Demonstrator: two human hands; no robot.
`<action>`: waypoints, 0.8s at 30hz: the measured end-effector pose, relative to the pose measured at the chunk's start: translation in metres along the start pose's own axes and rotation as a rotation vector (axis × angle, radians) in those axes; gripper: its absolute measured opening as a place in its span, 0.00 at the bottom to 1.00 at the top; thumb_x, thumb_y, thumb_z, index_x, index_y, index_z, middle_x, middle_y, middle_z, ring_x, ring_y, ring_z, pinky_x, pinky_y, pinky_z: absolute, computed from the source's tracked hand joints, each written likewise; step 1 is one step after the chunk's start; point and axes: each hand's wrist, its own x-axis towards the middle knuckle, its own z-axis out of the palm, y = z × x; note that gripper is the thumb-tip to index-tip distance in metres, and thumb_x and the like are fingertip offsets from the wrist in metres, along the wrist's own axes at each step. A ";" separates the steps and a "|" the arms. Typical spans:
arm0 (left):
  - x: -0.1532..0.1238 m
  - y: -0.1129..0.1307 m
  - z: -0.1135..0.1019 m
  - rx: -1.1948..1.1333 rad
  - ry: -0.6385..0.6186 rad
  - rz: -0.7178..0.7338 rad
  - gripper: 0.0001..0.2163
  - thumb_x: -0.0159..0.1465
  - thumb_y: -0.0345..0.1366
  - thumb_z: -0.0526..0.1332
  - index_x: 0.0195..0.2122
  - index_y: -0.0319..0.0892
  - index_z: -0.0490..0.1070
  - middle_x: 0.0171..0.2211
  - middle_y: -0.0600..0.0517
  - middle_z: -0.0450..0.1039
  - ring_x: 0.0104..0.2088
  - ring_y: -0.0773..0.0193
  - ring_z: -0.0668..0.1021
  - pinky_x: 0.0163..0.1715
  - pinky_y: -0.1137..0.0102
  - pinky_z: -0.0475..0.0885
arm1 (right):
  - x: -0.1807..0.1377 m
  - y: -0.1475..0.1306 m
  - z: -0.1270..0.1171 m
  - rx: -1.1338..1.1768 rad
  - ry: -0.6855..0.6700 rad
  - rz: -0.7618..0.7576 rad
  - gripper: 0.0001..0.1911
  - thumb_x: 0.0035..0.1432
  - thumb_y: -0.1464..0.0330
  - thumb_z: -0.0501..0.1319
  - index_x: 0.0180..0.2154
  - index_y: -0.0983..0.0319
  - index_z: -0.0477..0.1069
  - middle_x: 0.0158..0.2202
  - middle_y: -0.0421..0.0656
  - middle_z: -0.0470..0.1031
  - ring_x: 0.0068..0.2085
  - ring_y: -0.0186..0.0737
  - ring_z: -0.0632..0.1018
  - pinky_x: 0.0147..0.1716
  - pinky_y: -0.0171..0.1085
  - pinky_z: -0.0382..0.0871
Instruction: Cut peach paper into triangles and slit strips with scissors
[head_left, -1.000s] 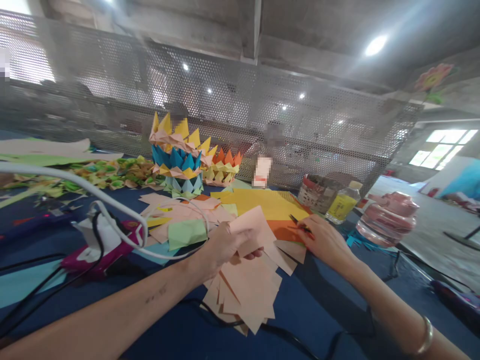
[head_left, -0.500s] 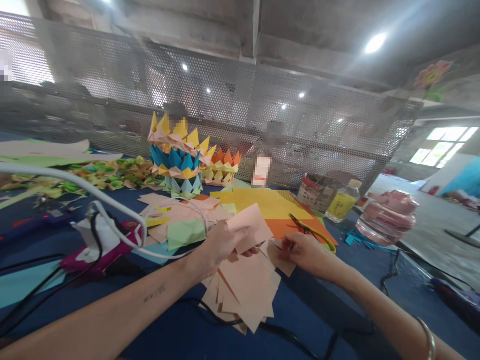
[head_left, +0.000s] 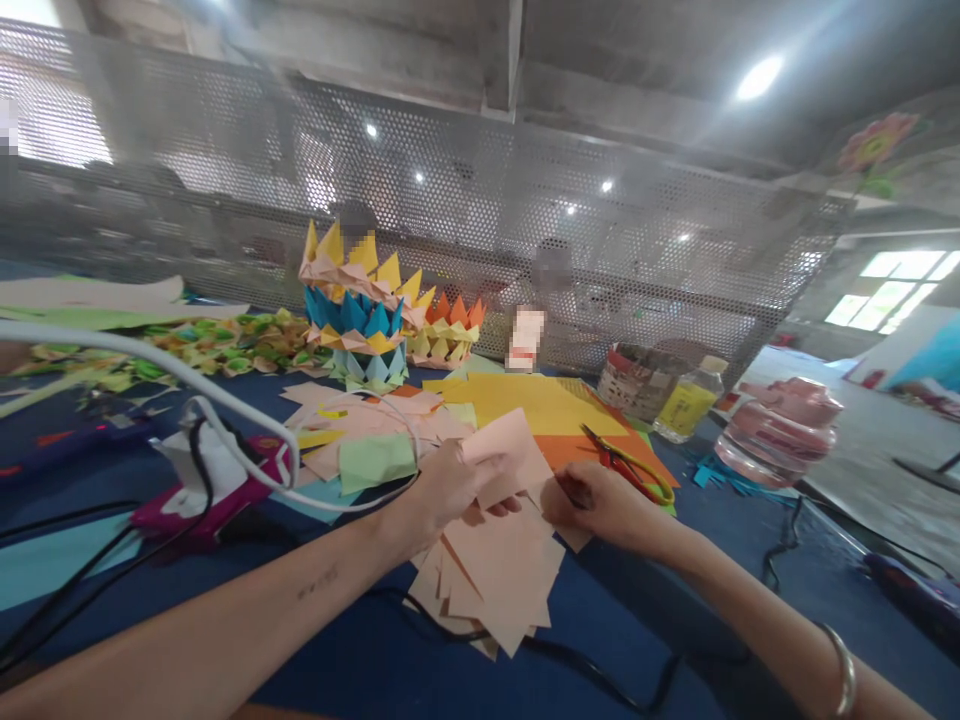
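Note:
My left hand (head_left: 457, 490) is closed on a pale pink paper square (head_left: 517, 462), thumb on top and fingertips underneath. Just to its right, my right hand (head_left: 592, 500) has its fingers pinched together near the paper's right corner. Whatever lies between those fingertips, if anything, is hidden. A piece of pink paper shows just below them. Beneath both hands, a loose fanned pile of pink paper squares (head_left: 499, 590) lies on the dark blue table.
Yellow-handled scissors (head_left: 637, 468) lie on orange and yellow sheets (head_left: 540, 405). Folded-paper crowns (head_left: 356, 320) stand behind paper scraps. A magenta power strip (head_left: 180, 520) and white cable (head_left: 217, 385) are at left. At right are a yellow-labelled bottle (head_left: 686, 402) and pink bottle (head_left: 780, 435).
Both hands stay almost in place. The right fingers are slightly closer to the right corner of the held paper square. The whole view has shifted slightly.

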 end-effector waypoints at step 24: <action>-0.012 0.003 -0.002 0.033 -0.204 0.228 0.10 0.57 0.38 0.58 0.25 0.37 0.73 0.16 0.51 0.69 0.14 0.69 0.71 0.12 0.77 0.63 | 0.165 -0.076 0.013 0.371 -0.098 -0.037 0.20 0.51 0.71 0.60 0.48 0.64 0.65 0.28 0.41 0.75 0.29 0.35 0.74 0.26 0.32 0.65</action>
